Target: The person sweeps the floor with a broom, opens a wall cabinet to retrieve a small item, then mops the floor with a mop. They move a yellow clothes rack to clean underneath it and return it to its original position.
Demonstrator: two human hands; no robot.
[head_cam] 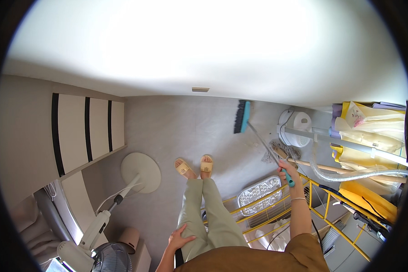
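Observation:
My right hand [288, 171] is closed around the teal grip of a long-handled broom [247, 117]. The broom's grey handle slants up and left to a teal head with dark bristles, which rests on the floor close to the white wall. My left hand [181, 238] lies on the left thigh of my light green trousers, its fingers apart and holding nothing. Behind the broom handle, a string mop [281, 152] with a wooden handle lies near a white appliance [295, 127].
A standing fan [141, 172] and a drawer unit [103, 129] are at the left. On the right are a yellow metal frame [326, 217], a white plastic basket [260, 195], a ribbed hose [343, 176] and hanging cloths [374, 125]. A wall socket plate [200, 89] sits ahead.

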